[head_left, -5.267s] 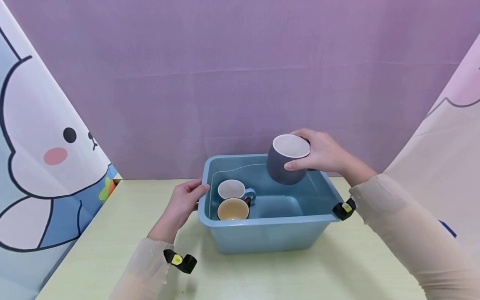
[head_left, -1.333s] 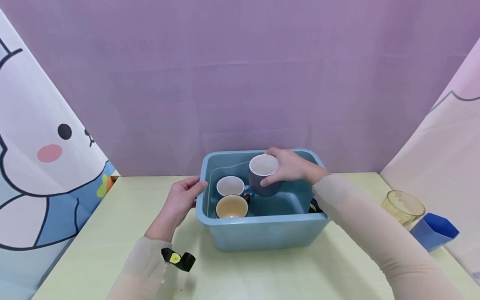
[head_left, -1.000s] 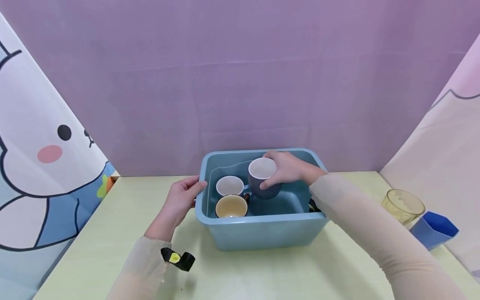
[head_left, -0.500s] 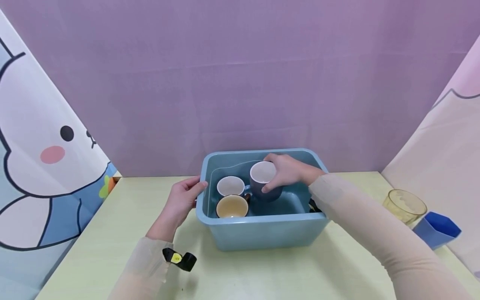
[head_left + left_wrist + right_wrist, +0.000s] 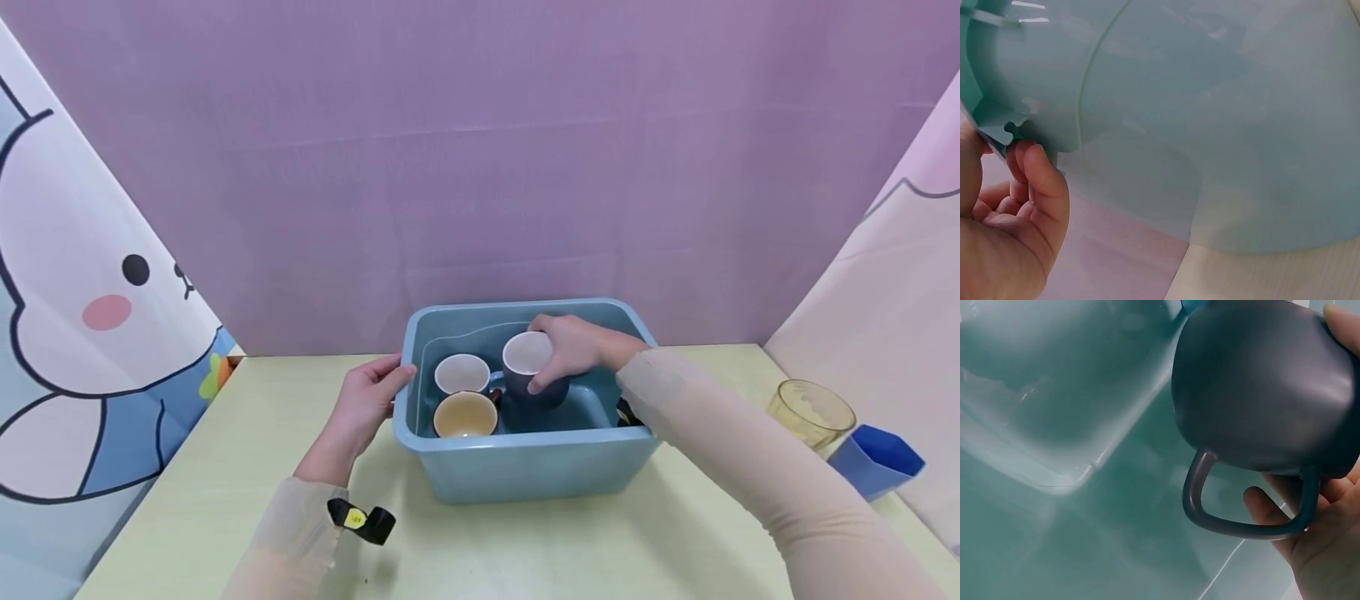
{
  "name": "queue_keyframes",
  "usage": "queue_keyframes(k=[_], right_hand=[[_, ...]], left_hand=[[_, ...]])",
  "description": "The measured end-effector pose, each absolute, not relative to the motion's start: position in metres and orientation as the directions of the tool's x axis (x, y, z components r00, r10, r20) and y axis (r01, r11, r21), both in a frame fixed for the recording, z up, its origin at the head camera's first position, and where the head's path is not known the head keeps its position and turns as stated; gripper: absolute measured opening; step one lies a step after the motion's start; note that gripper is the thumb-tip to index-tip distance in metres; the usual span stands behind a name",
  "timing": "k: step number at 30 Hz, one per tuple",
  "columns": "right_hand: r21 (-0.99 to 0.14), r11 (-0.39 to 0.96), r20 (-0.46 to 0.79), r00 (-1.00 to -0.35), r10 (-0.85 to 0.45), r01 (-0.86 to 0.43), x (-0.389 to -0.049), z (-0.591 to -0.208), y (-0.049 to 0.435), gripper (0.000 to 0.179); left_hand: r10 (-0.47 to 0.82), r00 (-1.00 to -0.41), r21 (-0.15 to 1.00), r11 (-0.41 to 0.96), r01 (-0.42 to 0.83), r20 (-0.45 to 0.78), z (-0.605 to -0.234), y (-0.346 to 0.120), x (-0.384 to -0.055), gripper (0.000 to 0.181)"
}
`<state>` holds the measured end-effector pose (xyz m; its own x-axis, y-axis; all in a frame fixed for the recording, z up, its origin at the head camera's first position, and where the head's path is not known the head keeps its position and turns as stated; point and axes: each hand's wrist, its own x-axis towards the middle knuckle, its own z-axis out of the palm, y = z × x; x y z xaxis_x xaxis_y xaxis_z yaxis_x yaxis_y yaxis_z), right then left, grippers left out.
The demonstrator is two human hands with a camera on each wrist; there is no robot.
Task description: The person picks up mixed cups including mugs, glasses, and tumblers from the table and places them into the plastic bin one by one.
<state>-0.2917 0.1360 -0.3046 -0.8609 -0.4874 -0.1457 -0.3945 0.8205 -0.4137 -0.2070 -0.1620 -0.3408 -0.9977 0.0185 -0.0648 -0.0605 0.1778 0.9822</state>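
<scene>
A dark grey mug (image 5: 531,387) with a white inside is upright inside the blue plastic basin (image 5: 525,467). My right hand (image 5: 577,346) grips it around the body, thumb in front; the right wrist view shows the mug's handle (image 5: 1194,494) beside my fingers. On the basin's left rim, my left hand (image 5: 367,396) holds on, thumb over the edge and fingers curled under it, as the left wrist view shows. Left of the grey mug stand a white-lined mug (image 5: 462,373) with a light blue handle and a cream-lined cup (image 5: 465,415) with a dark brown handle.
At the right of the pale table (image 5: 285,417) stand a clear yellow glass (image 5: 810,412) and a blue angular cup (image 5: 876,460), partly behind my right sleeve. A purple cloth (image 5: 480,167) hangs behind the basin, with printed panels on both sides.
My right hand has brought the grey mug from above the basin's right side leftward and down into it, beside the two other cups. My left hand has kept its hold on the rim.
</scene>
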Motion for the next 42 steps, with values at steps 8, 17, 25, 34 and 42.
queue_keyframes(k=[8,17,25,34,42], right_hand=[[-0.407,0.831,-0.184,-0.857,-0.481,-0.379,-0.293,-0.307,0.138,0.082],[-0.386,0.849,-0.219,-0.858,-0.464,-0.361,-0.296,-0.311,0.138,0.081],[-0.367,0.86,-0.233,-0.859,-0.455,-0.356,-0.297,-0.313,0.139,0.083],[-0.366,0.857,-0.246,-0.85,-0.466,-0.364,-0.296,-0.313,0.139,0.081],[-0.339,0.854,-0.255,-0.835,-0.487,-0.394,-0.296,-0.314,0.135,0.077]], left_hand=[[0.016,-0.998,0.982,0.182,-0.06,-0.064,-0.341,-0.161,-0.208,0.04],[0.011,-0.998,0.981,0.185,-0.063,-0.067,-0.342,-0.161,-0.209,0.041],[0.014,-0.998,0.984,0.167,-0.054,-0.057,-0.344,-0.159,-0.21,0.04],[0.019,-0.998,0.983,0.177,-0.05,-0.054,-0.342,-0.158,-0.208,0.041],[0.013,-0.998,0.982,0.181,-0.051,-0.054,-0.342,-0.16,-0.208,0.043]])
